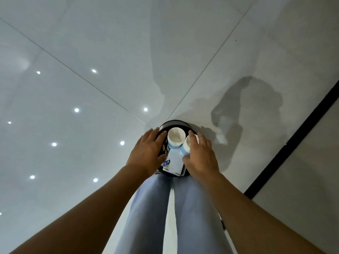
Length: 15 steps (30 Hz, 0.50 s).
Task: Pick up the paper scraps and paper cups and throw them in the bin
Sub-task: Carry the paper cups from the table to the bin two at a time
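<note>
Over the black bin (174, 123) on the glossy floor (91, 43). Left hand (146, 153) spread flat on its near-left rim; right hand (200, 156) fingers straight, pressing one paper cup (184, 146). Second cup (175, 137) and paper scrap (175, 162) inside bin. Press down evenly, steady the rim, avoid tipping.

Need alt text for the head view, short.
Both hands, left and right, hover open over a black bin on a white tiled floor. Two paper cups and paper lie in it.
</note>
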{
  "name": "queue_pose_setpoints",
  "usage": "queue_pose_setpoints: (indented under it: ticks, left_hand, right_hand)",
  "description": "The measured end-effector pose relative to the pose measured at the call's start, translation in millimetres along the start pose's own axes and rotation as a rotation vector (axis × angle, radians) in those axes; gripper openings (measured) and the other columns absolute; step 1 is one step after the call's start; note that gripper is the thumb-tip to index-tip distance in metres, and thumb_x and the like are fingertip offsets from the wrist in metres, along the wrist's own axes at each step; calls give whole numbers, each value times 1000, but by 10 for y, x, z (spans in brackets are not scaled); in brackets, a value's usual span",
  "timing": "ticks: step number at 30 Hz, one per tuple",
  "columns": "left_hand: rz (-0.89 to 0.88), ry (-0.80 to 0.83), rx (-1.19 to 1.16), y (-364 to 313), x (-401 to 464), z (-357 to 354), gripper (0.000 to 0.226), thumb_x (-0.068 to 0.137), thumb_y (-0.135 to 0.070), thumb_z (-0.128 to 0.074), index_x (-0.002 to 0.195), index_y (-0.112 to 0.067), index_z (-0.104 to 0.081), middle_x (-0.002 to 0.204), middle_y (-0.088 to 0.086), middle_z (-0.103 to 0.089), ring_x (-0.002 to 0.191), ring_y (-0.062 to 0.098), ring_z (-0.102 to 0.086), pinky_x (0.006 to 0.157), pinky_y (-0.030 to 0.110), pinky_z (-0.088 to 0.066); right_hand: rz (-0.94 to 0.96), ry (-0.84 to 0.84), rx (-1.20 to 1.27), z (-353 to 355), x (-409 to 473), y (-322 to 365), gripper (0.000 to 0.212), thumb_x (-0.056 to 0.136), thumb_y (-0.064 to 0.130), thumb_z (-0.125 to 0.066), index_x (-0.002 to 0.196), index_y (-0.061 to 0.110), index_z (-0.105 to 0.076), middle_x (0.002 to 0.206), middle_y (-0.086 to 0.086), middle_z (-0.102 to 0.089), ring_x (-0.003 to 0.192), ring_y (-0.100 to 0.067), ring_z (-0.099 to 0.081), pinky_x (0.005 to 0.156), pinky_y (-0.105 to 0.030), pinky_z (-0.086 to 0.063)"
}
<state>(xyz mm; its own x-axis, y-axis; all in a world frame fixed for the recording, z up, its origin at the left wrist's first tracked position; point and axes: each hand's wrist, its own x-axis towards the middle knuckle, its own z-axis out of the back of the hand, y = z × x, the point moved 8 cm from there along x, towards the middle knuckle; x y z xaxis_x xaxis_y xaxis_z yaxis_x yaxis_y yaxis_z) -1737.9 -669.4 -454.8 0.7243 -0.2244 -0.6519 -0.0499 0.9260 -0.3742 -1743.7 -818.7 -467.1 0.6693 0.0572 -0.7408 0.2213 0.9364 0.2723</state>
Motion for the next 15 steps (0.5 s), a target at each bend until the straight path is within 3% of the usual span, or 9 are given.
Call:
queue_pose_setpoints:
  ticks: [6, 15]
  left_hand:
    - [83, -85, 27, -149, -809, 856, 67, 92, -35, -55, 149, -21, -22, 156, 5, -22, 144, 24, -17, 117, 35, -17]
    - [349, -306, -76, -273, -2316, 1540, 59, 94, -37, -50, 147, -21, -26, 152, 4, -29, 142, 22, -21, 118, 34, -15]
  right_hand:
    - [180, 20, -213, 653, -737, 885, 77, 90, 33, -61, 150, 24, -15, 154, -6, -22, 138, -28, -26, 109, -40, -33]
    - [582, 9, -461, 1272, -2032, 2025, 64, 93, 24, -54, 148, 21, -22, 150, -8, -29, 136, -28, -28, 111, -40, -31]
